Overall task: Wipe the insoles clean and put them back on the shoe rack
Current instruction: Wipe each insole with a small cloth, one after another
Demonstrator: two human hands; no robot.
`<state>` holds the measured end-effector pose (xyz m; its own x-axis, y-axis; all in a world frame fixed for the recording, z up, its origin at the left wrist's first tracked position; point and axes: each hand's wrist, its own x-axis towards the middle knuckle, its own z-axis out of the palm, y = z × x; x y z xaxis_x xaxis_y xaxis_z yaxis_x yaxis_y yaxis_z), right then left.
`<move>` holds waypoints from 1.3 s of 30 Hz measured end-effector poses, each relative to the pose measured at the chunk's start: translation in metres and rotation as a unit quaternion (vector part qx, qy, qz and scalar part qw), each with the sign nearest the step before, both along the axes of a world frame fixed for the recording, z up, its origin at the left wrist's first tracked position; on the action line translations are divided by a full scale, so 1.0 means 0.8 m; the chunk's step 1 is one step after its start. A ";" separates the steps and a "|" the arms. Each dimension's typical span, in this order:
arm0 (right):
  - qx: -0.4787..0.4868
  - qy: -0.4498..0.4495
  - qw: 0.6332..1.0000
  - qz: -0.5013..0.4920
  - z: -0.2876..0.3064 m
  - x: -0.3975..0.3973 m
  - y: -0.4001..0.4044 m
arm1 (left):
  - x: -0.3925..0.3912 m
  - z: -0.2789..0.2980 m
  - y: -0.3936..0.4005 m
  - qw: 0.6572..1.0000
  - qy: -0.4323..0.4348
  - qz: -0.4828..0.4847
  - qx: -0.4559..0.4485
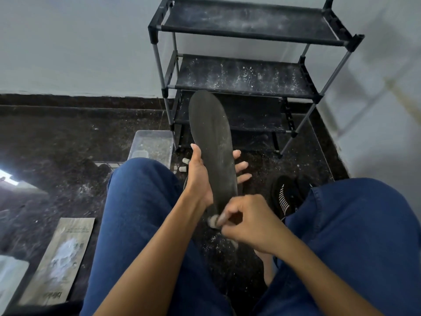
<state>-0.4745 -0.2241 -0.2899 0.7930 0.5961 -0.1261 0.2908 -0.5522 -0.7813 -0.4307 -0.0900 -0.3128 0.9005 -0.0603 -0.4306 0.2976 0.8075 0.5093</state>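
Dark insole (211,142) held up between the knees, toe end toward the shoe rack (248,71), faintly dusty. Left hand (200,176) cradling it from beneath, thumb on the near edge, fingers curled out past the far edge. Right hand (246,221) pinching a small pale wad (213,221) against the heel end. Beyond: dusty black rack, clear plastic box (152,144), black shoe (287,195) on the dark floor (57,144).

Left hand (200,176) grips a dark insole (214,142) from beneath, toe end raised toward the shoe rack (246,71). Right hand (248,222) pinches a small pale wipe (213,221) against the insole's heel. A black shoe (286,197) lies on the floor (57,144).
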 end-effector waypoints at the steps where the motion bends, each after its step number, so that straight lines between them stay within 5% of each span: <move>1: -0.003 0.012 1.000 0.009 0.001 0.001 -0.002 | 0.003 0.000 0.001 1.000 -0.004 0.004 0.006; 7: 0.121 -0.046 0.978 -0.165 0.013 0.028 -0.008 | 0.017 0.005 0.001 0.998 -0.005 -0.022 0.056; 13: 0.068 -0.130 0.976 -0.158 -0.010 0.039 0.008 | 0.022 -0.002 -0.001 0.997 -0.007 -0.034 0.064; 18: -0.033 -0.019 0.997 -0.067 -0.013 0.035 0.003 | 0.028 -0.010 0.002 0.999 -0.005 -0.032 0.038; 25: 0.072 -0.075 0.974 -0.201 -0.014 0.046 0.000 | 0.031 -0.008 0.005 0.998 -0.008 -0.027 0.061; 32: 0.033 0.073 0.988 -0.131 -0.014 0.033 0.009 | 0.035 -0.014 0.007 0.999 -0.013 0.001 0.036; 36: 0.098 0.003 0.967 -0.235 -0.013 0.050 0.003 | 0.036 -0.013 0.007 0.998 -0.005 0.005 0.068; 39: 0.062 0.010 0.979 -0.196 -0.020 0.043 0.010 | 0.036 -0.014 0.001 0.998 -0.001 -0.007 0.054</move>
